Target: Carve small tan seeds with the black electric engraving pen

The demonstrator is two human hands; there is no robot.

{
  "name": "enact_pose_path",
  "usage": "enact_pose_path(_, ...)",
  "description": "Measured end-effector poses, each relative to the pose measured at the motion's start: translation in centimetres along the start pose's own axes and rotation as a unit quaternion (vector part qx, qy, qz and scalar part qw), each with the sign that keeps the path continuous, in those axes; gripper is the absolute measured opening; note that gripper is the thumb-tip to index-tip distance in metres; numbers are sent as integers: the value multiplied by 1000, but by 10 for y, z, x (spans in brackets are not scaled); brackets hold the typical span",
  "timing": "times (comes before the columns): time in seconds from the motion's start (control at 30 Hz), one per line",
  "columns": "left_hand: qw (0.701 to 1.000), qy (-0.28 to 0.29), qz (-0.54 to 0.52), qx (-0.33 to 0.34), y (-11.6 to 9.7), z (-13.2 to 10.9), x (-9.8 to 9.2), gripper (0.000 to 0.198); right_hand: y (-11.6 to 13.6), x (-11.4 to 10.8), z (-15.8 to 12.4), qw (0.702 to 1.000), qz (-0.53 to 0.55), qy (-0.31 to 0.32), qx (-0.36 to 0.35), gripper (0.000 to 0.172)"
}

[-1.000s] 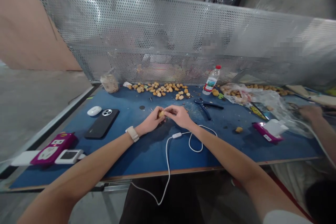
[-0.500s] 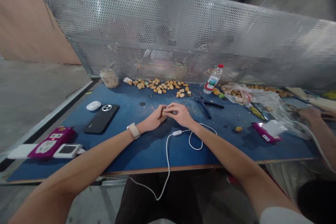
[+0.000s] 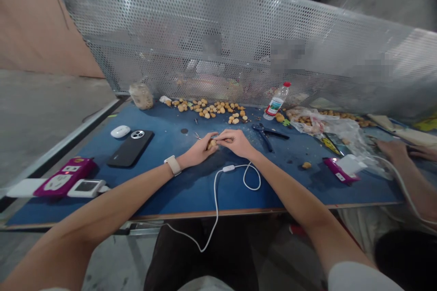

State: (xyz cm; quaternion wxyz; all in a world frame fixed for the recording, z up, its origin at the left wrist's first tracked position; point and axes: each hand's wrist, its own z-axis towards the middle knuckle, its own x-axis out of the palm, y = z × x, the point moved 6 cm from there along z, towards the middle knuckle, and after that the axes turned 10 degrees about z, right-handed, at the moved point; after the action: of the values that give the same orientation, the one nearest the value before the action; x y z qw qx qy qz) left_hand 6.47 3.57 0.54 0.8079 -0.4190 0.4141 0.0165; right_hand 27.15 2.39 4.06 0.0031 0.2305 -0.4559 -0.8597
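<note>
One small tan piece [image 3: 212, 144] sits above the blue table [image 3: 164, 122], clamped in the left hand [image 3: 197, 153], whose fingers partly hide it. Thumb and fingertips of the right hand [image 3: 238, 142] meet beside it; whether they pinch anything, cannot tell. Visible surface: rounded, pale yellow-brown, resembling the loose pieces [image 3: 222, 110] along the perforated screen [image 3: 164, 22]. Co-worker's hand [image 3: 392, 151]: hold unclear.

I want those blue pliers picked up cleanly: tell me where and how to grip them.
Probably best: grip the blue pliers by both handles, coming from the near right, since these splay open on that side while the head points left.
</note>
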Motion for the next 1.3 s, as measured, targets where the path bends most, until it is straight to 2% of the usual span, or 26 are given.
enact_pose_path(0.13, 999, 28, -15, 9, -4, 0, 1, 67, 4, -1, -1, 1000, -13, 21, 6, 16)
enact_pose_path(0.4, 997, 54, -30, 48, -12, -1, 0, 58, 9, 2, -1, 996, -50, 73, -20, 12)
enact_pose_path(0.67, 997, 59, -11, 43, -12, -1, -1, 61, 13, 5, 1, 996, -65, 60, 14, 12)
enact_pose_path(1.0, 996, 52, -32, 58, -11, -1, -1, 55, 14, 11, 2, 996, -21, 48, 70, 18)
enact_pose_path(1.1, 998, 37, -13, 51, -4, 2, -1, 55, 18, 13, 1, 995, -77, 52, 43, 20)
enact_pose_path(1.3, 999, 33, 7, 31, 5, 4, 2, 62, 17, 17, -1, 978, -165, 120, -39, 31)
